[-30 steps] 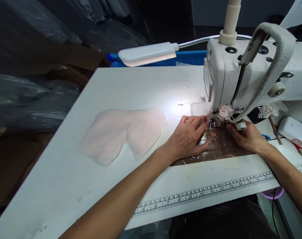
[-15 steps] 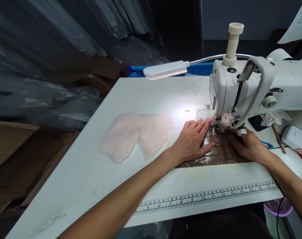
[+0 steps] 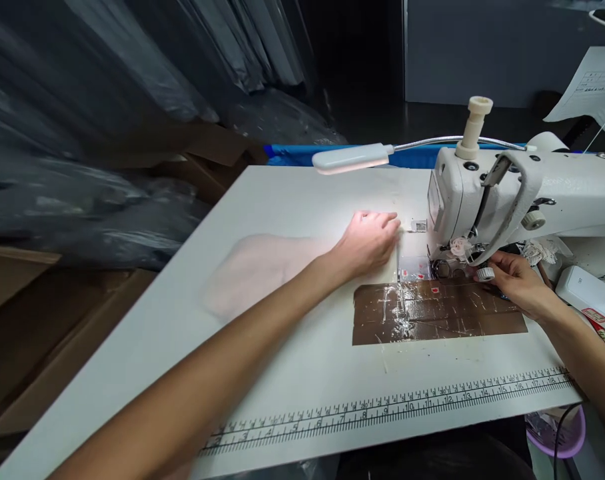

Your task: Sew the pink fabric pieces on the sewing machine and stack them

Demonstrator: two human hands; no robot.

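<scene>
My left hand is over the white tabletop left of the sewing machine. Its fingers are curled together under the lamp, and whatever they may pinch is too small to make out. Close to the needle area, on its right side, is my right hand. Thumb and fingertips come together there, partly behind the machine's guard, so their contents are hidden. In front of the presser foot a shiny brown tape patch covers the table. A pale pink cloth piece lies flat at left, partly behind my left forearm.
A lamp on a bendable neck shines over the tabletop. A printed ruler strip runs along the front edge. Right of the machine base sits a white box. Below the table is a purple basket; cardboard boxes stand at left.
My left hand has moved off the brown patch, back and to the left, and its fingers have curled. My right hand has shifted right, uncovering the patch. The camera view has tilted slightly.
</scene>
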